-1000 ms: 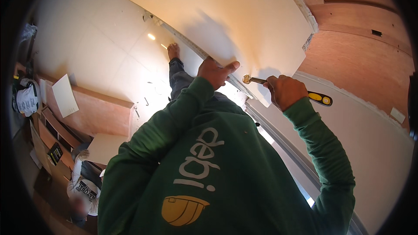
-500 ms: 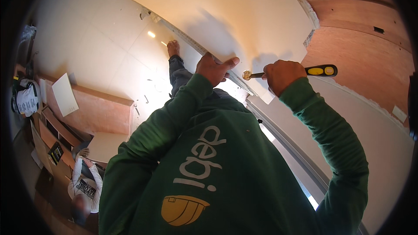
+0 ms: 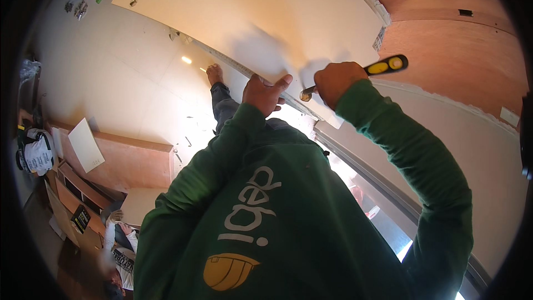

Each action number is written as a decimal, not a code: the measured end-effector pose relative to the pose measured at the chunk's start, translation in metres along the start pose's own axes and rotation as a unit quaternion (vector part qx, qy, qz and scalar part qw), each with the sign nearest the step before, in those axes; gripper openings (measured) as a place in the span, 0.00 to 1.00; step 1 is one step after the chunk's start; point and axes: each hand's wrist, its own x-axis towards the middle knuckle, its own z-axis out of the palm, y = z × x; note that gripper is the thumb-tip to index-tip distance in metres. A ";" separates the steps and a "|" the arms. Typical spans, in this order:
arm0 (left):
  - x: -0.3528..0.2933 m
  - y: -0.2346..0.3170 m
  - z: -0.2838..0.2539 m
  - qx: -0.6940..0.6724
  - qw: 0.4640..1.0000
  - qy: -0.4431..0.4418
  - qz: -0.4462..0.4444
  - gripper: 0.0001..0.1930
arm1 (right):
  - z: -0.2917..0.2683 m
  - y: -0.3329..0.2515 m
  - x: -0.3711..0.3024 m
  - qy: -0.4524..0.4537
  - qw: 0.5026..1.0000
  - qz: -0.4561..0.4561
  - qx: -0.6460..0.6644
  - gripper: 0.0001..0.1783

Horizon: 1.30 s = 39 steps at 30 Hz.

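Note:
A large white panel [image 3: 222, 3] lies in front of me, its narrow edge facing my body. My left hand [image 3: 264, 93] grips that edge, thumb over the top face and fingers at the side. In my closed right hand [image 3: 340, 82] is a chisel [image 3: 387, 65] with a black and yellow handle sticking out to the right. Its short visible metal part reaches a round, rough brown recess [image 3: 305, 95] near the panel's edge; the very tip is hard to make out. A smaller hole [image 3: 133, 1] shows at the panel's far left corner.
My bare foot [image 3: 214, 73] is on the pale tiled floor [image 3: 122, 61] below the panel. Wooden boards [image 3: 444, 50] stand at the right. A wooden cabinet piece [image 3: 133, 155] with a loose white board [image 3: 86, 144] lies left. Another person [image 3: 123, 255] sits at lower left.
The chisel handle has swung up and away from me, tilting its shank in the recess. My right hand has shifted slightly left and up; the left hand keeps its hold. The view has turned slightly.

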 end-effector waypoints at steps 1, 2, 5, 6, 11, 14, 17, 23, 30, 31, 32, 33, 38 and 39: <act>0.002 -0.001 -0.001 -0.002 1.000 -0.005 0.002 0.36 | 0.005 0.003 -0.008 0.006 1.000 0.024 0.019 0.12; 0.002 -0.002 -0.001 -0.007 1.000 -0.008 0.002 0.36 | 0.012 0.010 -0.019 0.012 0.998 0.046 0.036 0.13; 0.001 -0.001 -0.002 -0.009 1.000 -0.022 -0.008 0.34 | 0.046 0.017 -0.048 0.091 0.991 0.073 0.059 0.14; 0.001 0.002 -0.002 -0.006 1.000 -0.028 -0.012 0.34 | 0.053 0.015 -0.053 0.102 0.990 0.085 0.054 0.14; 0.000 0.007 -0.006 0.032 0.999 -0.029 0.014 0.31 | 0.062 0.011 -0.047 0.135 0.986 0.075 0.069 0.14; -0.003 0.010 -0.004 0.028 0.999 -0.016 0.004 0.30 | 0.061 0.014 -0.042 0.122 0.988 0.065 0.071 0.13; -0.004 0.011 -0.002 0.035 0.999 -0.011 0.007 0.30 | 0.058 0.016 -0.040 0.099 0.990 0.066 0.076 0.12; 0.004 -0.002 -0.005 0.033 0.999 -0.016 0.033 0.31 | 0.050 0.007 -0.033 0.101 0.991 0.073 0.040 0.11; -0.006 0.003 0.000 -0.011 1.000 -0.015 -0.006 0.33 | 0.019 -0.006 -0.017 0.092 0.996 0.002 -0.007 0.08; 0.001 -0.002 -0.003 -0.034 0.999 -0.024 -0.018 0.33 | 0.012 -0.003 -0.011 0.084 0.995 -0.047 -0.015 0.08; -0.002 0.001 -0.001 -0.034 0.999 -0.016 -0.013 0.33 | 0.018 -0.008 0.000 0.120 0.987 -0.089 -0.059 0.08; -0.005 0.002 0.000 -0.033 0.999 -0.009 -0.008 0.33 | 0.020 -0.004 0.006 0.108 0.987 -0.097 -0.070 0.07; -0.005 0.010 0.004 0.015 1.000 -0.001 0.009 0.34 | 0.026 0.021 0.011 0.096 0.987 -0.108 -0.065 0.07; -0.008 0.011 0.006 0.040 0.999 -0.006 0.004 0.34 | 0.029 0.028 0.009 0.093 0.990 -0.090 -0.046 0.07</act>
